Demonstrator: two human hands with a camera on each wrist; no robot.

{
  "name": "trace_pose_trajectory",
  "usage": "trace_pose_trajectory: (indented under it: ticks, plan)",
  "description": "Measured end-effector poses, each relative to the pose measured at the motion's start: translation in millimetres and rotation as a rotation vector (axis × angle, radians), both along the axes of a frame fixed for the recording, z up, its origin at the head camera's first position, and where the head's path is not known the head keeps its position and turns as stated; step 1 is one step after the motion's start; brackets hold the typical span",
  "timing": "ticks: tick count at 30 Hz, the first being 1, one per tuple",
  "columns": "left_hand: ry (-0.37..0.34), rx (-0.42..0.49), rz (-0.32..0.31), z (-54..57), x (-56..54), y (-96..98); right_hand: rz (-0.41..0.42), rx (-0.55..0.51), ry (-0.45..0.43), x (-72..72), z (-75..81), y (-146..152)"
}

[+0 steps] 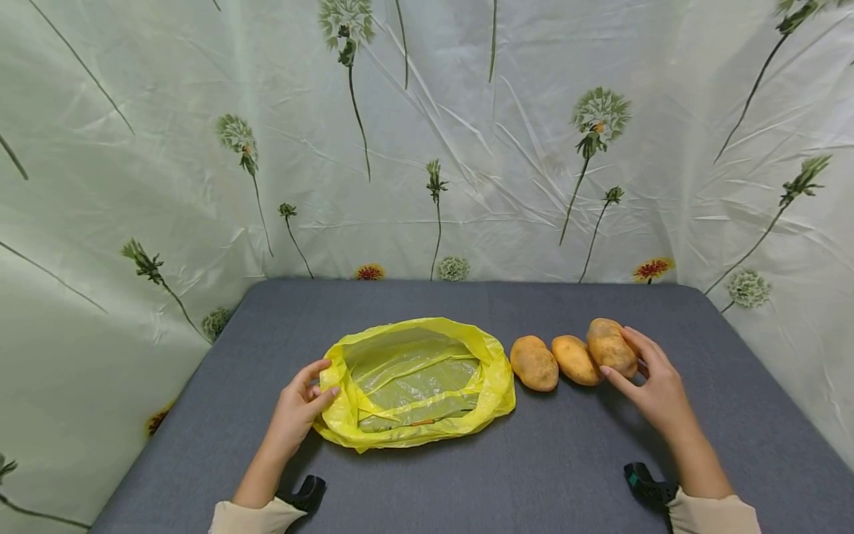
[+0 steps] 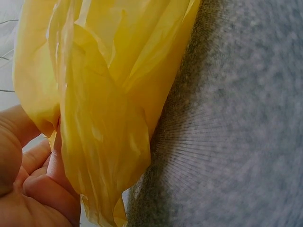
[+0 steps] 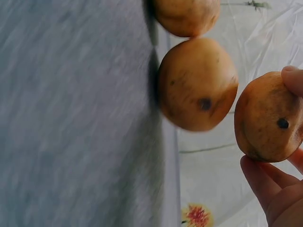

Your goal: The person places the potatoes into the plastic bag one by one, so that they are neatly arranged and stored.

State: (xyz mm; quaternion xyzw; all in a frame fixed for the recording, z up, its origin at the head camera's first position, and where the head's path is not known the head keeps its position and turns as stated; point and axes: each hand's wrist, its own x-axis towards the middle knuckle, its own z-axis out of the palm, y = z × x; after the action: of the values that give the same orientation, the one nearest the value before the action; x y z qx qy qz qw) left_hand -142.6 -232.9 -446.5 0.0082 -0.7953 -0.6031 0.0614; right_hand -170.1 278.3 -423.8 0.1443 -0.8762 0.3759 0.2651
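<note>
A yellow plastic bag [image 1: 497,386] lies on the table with its mouth spread wide. My left hand [image 1: 302,404] pinches the bag's left rim between thumb and fingers; the left wrist view shows the bag's folds [image 2: 104,137] beside that hand [image 2: 38,184]. Off to the right, my right hand [image 1: 657,386] grips a potato [image 1: 610,347] between thumb and fingers, raised above the table. Two more potatoes rest between bag and hand: one potato [image 1: 534,363] close to the bag's right edge, another potato [image 1: 575,360] beside it. In the right wrist view the held potato [image 3: 267,118] is apart from the resting one [image 3: 196,85].
A grey cloth-covered table [image 1: 467,489] spreads beneath everything. Behind and at the sides hangs a pale curtain [image 1: 507,148] printed with dandelions and flowers. Black straps with camera mounts [image 1: 643,482] sit at both wrists.
</note>
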Motion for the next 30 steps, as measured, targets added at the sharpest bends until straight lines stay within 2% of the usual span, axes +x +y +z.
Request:
trace_pose_trajectory:
  ticks: [9,16,25,30]
  plan:
    - [0.027,0.037,-0.024,-0.4,-0.6,0.3,0.083,-0.011,0.067,-6.2,10.1,-20]
    - [0.018,0.015,-0.024,1.0,-0.3,0.6,0.125,-0.008,0.061,-10.8,15.3,-43]
    - [0.002,0.018,-0.03,1.4,0.3,0.5,0.252,0.009,0.087,-16.6,18.4,-77]
    - [0.0,0.016,-0.03,1.3,0.1,0.2,0.308,0.007,0.065,-18.3,17.9,-98]
